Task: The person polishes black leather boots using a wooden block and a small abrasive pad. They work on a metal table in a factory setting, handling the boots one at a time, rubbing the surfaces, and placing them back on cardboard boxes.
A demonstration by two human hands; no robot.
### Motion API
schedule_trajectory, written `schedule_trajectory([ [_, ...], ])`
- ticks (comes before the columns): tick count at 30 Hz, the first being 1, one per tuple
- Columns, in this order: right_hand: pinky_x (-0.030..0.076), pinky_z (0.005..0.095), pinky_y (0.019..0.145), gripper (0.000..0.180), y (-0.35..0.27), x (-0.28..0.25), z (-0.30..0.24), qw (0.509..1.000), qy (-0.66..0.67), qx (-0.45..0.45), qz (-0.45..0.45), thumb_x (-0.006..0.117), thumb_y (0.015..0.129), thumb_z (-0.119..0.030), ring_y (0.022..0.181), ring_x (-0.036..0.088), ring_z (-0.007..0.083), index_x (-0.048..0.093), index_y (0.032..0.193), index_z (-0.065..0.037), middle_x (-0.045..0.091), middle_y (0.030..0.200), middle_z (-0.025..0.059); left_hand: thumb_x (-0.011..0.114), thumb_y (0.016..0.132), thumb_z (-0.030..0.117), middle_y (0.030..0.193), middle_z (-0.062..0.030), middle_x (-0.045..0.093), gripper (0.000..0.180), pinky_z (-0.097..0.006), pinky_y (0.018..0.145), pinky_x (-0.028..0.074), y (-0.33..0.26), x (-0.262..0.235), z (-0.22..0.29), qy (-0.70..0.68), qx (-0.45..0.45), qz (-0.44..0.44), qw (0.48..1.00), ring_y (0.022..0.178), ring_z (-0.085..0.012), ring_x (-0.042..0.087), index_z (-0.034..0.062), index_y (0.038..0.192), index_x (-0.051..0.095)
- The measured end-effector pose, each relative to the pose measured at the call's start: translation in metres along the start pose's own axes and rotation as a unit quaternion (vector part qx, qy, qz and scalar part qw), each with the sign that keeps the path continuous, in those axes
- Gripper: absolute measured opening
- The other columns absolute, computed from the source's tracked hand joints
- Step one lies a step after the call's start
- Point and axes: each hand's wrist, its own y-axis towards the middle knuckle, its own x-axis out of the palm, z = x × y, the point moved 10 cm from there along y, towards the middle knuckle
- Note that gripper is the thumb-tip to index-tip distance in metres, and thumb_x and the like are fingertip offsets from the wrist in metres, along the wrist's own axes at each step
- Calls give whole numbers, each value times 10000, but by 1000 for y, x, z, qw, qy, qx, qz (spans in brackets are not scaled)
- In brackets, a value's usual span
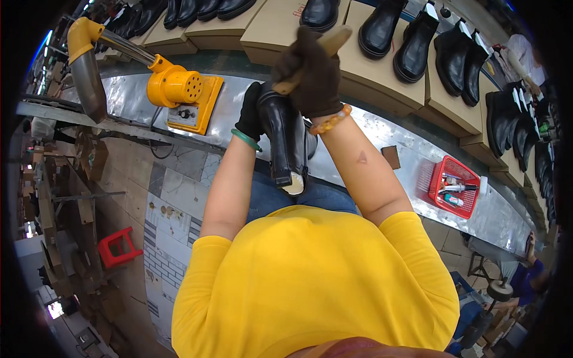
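Black leather boot point(285, 140) sits over the lap, just in front of the shiny metal surface point(382, 146). Left hand point(250, 116), gloved, has its fingers wrapped round the boot's shaft, and the right hand point(310, 74) grips a tan wooden stick point(325, 45) above it. Brown cardboard boxes point(382, 74) with more boots line the back, a red basket point(455, 186) sits right, a yellow heat blower point(179, 89) left.

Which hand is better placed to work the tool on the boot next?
Right. The gloved right hand already grips the pale wooden-handled tool above the glossy black leather boot; the gloved left hand steadies the boot's shaft.
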Motion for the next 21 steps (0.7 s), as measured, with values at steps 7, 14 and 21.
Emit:
schedule_trajectory([
  [7,447,274,497,206,-42,-143,18,945,-261,152,120,607,865,-272,579,529,114,571,843,-71,545,711,15,491,837,565,1022,-192,568,646,-414,804,475,-32,-7,13,-328,25,-56,943,905,-324,564,32,1202,485],
  [14,510,305,542,525,-178,-199,96,900,-134,396,120,656,841,-243,585,561,164,454,1290,-61,597,957,73,506,871,313,1136,-123,550,367,-397,896,422,-57,-21,37,-131,155,124,971,1042,-242,538,105,1174,489],
  [21,569,369,676,479,-156,-168,81,943,12,314,109,581,889,-147,953,642,306,378,1314,-63,579,1097,119,410,950,360,1288,-118,447,472,-410,1033,331,-58,-56,21,-136,139,197,961,1176,-219,447,127,1355,340],
])
